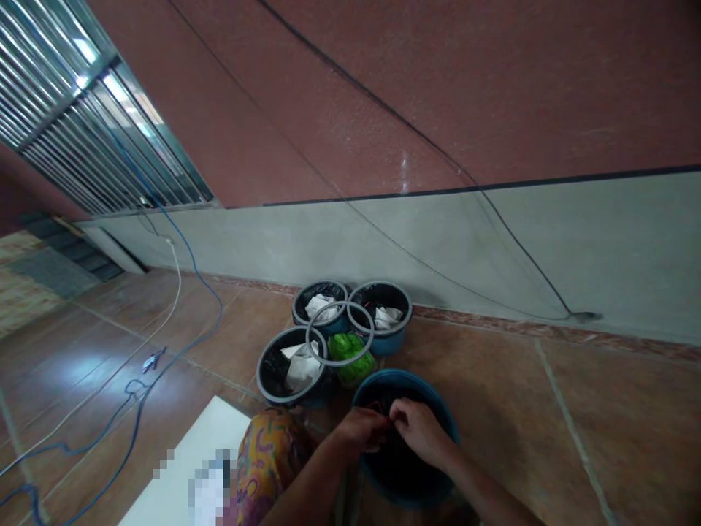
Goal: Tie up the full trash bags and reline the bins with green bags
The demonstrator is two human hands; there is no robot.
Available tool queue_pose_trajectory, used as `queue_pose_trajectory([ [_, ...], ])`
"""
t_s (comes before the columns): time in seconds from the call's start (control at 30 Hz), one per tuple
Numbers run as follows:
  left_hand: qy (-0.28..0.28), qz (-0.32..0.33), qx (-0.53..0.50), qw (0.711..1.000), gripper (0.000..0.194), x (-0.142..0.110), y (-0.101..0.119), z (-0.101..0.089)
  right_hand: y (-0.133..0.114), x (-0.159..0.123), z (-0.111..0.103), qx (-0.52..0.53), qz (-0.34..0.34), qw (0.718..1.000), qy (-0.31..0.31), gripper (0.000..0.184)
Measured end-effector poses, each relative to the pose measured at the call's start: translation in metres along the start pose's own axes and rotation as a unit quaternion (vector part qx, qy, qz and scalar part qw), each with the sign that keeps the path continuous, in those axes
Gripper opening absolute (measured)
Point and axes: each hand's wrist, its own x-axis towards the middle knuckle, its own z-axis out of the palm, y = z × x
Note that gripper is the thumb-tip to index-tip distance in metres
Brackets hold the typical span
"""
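My left hand [363,429] and my right hand [419,429] are close together over the mouth of a blue bucket [450,416]. The fingers of both are pinched, with the fingertips almost meeting. Between them is something small and dark with a bit of red, too unclear to name. The bucket's inside is dark, and what lies in it is hard to make out. Just beyond it sits a bright green plastic bag [350,356]. A loose grey ring [309,337] rests across the tops of nearby bins.
Three bins with black liners and white paper, a left bin [263,387], a back bin [299,310] and a right bin [395,343], stand by the wall [493,248]. Blue cable [219,307] trails over the floor at left, near a white board [202,446].
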Motion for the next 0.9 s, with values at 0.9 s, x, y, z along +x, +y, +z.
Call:
queue_pose_trajectory([
  [0.9, 0.229, 0.339, 0.317, 0.855, 0.026, -0.015, -0.016, 0.04, 0.001, -0.002, -0.001, 0.459, 0.283, 0.841, -0.052, 0.009],
])
